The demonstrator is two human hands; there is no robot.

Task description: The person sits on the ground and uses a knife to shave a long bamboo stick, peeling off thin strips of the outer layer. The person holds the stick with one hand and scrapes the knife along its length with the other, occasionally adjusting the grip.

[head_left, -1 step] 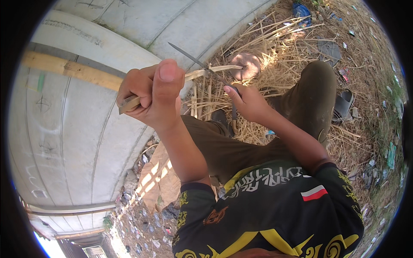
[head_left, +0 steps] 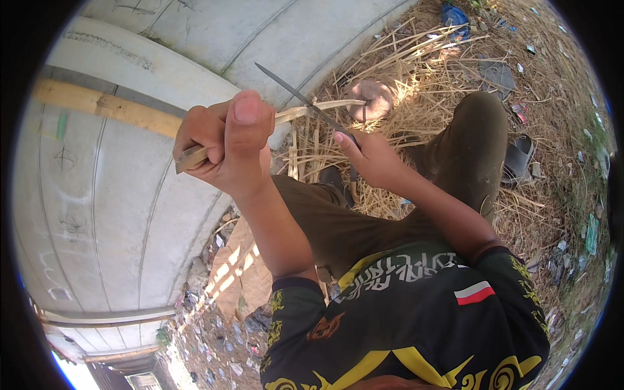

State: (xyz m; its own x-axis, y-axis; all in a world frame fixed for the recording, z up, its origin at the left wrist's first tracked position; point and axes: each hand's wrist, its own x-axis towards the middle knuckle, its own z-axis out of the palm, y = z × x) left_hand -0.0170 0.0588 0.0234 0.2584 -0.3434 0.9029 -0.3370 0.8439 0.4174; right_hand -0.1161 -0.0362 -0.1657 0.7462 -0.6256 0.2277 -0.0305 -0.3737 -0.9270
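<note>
My left hand (head_left: 227, 146) is closed around a pale bamboo strip (head_left: 296, 112), raised in front of me. One cut end of the strip juts out beside my curled fingers. From my fist it reaches away to the right, to a round brownish block (head_left: 380, 97); whether it touches the block I cannot tell. My right hand (head_left: 377, 159) grips a knife, its handle mostly hidden in the fingers. The long dark knife blade (head_left: 283, 82) points up and left, crossing the strip about midway between my fist and the block.
Loose pale strips and shavings (head_left: 396, 55) cover the ground around the block. A grey panelled wall (head_left: 130, 188) rises at the left, with a bamboo pole (head_left: 110, 104) along it. My bent knee (head_left: 481, 123), a dark sandal (head_left: 519, 159) and a blue plastic bag (head_left: 455, 23) are at the right.
My left fist has shifted slightly left with the strip. The knife and my right hand have moved only a little, also to the left, with the blade still across the strip.
</note>
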